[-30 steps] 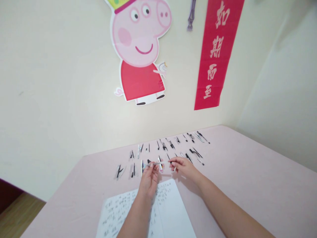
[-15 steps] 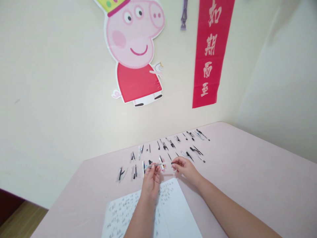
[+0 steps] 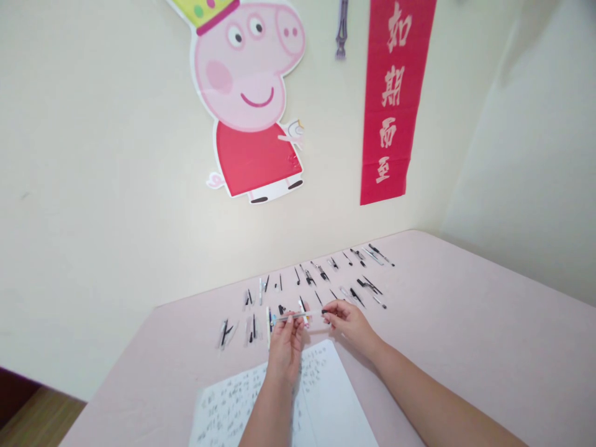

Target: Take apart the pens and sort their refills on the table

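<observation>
A cartoon pig (image 3: 251,105) and red banner (image 3: 395,104) are decorating the wall (image 3: 112,155); this partial view is suggesting a home.

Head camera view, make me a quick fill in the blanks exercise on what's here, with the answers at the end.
1. The left hand holds a slim tube, and the right hand pinches a small piece coloured ____.
2. Loose pen parts lie on a table coloured ____.
3. The cartoon pig wears a yellow ____.
4. In the picture, the red banner hangs to the pig's ____.

Missing words: black; pink; crown; right.
</observation>
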`<state>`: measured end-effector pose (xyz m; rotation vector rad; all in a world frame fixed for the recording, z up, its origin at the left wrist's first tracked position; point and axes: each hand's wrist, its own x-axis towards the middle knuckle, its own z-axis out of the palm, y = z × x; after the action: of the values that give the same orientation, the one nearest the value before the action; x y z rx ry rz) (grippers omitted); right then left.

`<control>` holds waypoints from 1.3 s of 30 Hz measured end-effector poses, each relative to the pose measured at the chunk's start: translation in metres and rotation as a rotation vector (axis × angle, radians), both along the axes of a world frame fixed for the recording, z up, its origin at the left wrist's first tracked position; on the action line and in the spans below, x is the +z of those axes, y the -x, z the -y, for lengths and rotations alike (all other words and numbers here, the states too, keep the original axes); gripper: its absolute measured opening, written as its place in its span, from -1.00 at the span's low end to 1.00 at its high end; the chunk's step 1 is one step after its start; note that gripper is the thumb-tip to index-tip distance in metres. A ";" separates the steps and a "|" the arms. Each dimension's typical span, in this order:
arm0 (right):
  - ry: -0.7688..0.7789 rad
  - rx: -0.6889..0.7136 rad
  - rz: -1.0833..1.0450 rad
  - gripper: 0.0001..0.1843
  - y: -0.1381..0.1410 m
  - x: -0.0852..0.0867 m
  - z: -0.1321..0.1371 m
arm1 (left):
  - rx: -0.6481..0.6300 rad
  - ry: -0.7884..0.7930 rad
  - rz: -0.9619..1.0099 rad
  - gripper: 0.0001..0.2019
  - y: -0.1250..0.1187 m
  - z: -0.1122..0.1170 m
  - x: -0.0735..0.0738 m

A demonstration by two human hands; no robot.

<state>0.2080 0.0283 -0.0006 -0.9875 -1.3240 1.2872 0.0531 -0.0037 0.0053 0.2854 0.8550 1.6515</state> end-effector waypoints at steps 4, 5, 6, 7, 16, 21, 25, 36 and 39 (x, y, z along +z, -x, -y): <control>0.002 0.001 -0.002 -0.79 0.000 0.001 0.001 | -0.001 0.007 -0.003 -0.86 -0.001 0.000 -0.004; 0.004 0.001 -0.003 -0.79 0.000 0.001 0.001 | -0.002 0.007 -0.004 -0.86 -0.001 0.000 -0.005; 0.007 0.002 -0.005 -0.78 0.000 0.001 0.001 | -0.006 0.007 -0.006 -0.87 -0.002 -0.001 -0.006; 0.009 0.002 -0.005 -0.78 -0.001 0.001 0.001 | -0.013 0.006 -0.009 -0.88 -0.002 -0.001 -0.007; 0.010 -0.005 0.010 -0.77 -0.003 0.000 0.001 | -0.050 -0.008 -0.009 -0.95 -0.002 0.000 -0.010; -0.008 -0.002 0.032 -0.77 -0.004 0.000 0.001 | -0.055 -0.027 -0.015 -0.97 -0.003 0.000 -0.010; -0.019 -0.016 0.043 -0.78 -0.005 -0.001 0.001 | -0.063 -0.063 -0.027 -0.94 -0.003 0.000 -0.011; -0.016 -0.018 0.039 -0.72 -0.007 0.001 0.002 | -0.088 -0.109 -0.075 -0.86 -0.006 0.005 -0.005; -0.023 -0.016 0.038 -0.72 -0.007 0.001 0.002 | -0.082 -0.103 -0.056 -0.85 -0.006 0.006 -0.004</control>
<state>0.2154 0.0263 0.0005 -1.0091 -1.3549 1.2442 0.0592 -0.0095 0.0016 0.4349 0.7911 1.6197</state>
